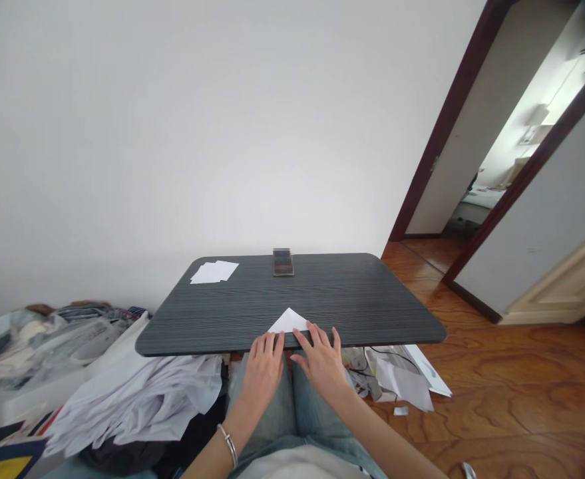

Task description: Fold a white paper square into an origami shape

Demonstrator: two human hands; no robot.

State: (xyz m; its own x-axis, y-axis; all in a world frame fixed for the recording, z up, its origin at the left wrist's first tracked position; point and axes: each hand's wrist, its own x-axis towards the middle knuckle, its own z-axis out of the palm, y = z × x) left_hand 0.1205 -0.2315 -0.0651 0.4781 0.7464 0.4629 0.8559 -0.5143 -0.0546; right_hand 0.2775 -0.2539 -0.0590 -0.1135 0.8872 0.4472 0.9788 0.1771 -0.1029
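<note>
A small sheet of white paper (289,320), folded to a triangle with its tip pointing away from me, lies at the near edge of the dark table. My left hand (263,362) rests its fingertips on the paper's lower left corner, fingers stretched out. On the right side of the paper, my right hand (322,359) lies with its fingers spread, the index finger and thumb nearest the fold. Neither hand grips anything. Part of the paper's lower edge is hidden under the fingers.
The dark table (352,293) stands against a white wall. Several white paper sheets (214,272) lie at its far left, and a phone-like dark object (283,262) stands at the back. Heaped clothes and bags (122,399) are left; papers and cables (396,372) lie on the floor right.
</note>
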